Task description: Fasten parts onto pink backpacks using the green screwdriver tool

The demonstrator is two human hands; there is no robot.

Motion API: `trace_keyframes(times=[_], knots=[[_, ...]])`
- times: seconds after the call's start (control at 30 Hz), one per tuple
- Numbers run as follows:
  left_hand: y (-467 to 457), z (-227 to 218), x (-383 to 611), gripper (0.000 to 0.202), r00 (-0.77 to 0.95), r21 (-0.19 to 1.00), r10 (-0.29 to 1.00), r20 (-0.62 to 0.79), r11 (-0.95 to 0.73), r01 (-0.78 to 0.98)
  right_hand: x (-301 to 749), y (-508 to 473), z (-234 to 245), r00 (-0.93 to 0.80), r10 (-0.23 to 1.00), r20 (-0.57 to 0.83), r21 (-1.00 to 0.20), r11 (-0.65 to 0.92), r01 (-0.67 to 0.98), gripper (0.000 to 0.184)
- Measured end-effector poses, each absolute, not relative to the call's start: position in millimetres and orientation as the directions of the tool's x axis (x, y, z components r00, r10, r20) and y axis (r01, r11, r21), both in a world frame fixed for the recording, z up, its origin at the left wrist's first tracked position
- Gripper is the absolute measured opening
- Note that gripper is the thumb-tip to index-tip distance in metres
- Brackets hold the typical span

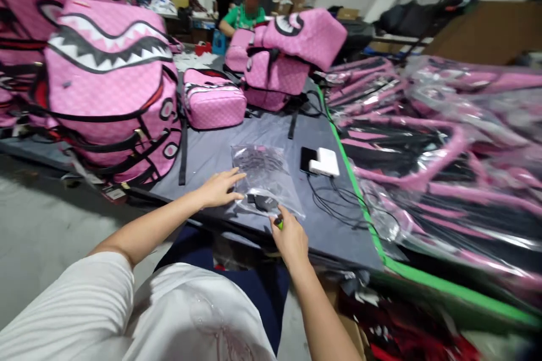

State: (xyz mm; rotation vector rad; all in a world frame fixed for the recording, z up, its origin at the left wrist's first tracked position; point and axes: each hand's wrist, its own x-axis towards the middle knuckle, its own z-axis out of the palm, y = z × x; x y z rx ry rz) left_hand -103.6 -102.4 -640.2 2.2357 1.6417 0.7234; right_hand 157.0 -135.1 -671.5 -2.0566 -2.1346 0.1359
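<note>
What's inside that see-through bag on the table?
Through the clear bag, dark lines show at the far end. A black piece shows nearer; I can't tell if inside or on top. Glare hides the rest.

Right hand (292,237) mostly hides a green object (279,223), kind unclear

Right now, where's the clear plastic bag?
In the head view, the clear bag lies centrally on the table, left hand at its left edge, white device to its right.
</note>
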Motion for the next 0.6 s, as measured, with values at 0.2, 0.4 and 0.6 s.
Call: trace_keyframes(times=[0.2,0.4,0.6], knots=[[-179,-613,-222,0.064,-0.296,0.323,0.619,0.728,0.072,0.944,133,-93,-704,-0.285,0.958,0.026,0.107,0.28,0.954,0.05],[-178,-569,-295,0.08,-0.297,0.125,0.616,0.73,0.307,0.943,87,-18,-708,-0.251,0.964,0.084,0.051,0.247,0.968,0.056],[-150,-561,-331,0.063,-0.24,-0.003,0.752,0.614,0.306,0.952,47,56,-683,-0.127,0.983,0.13,-0.055,0.135,0.989,0.054]])
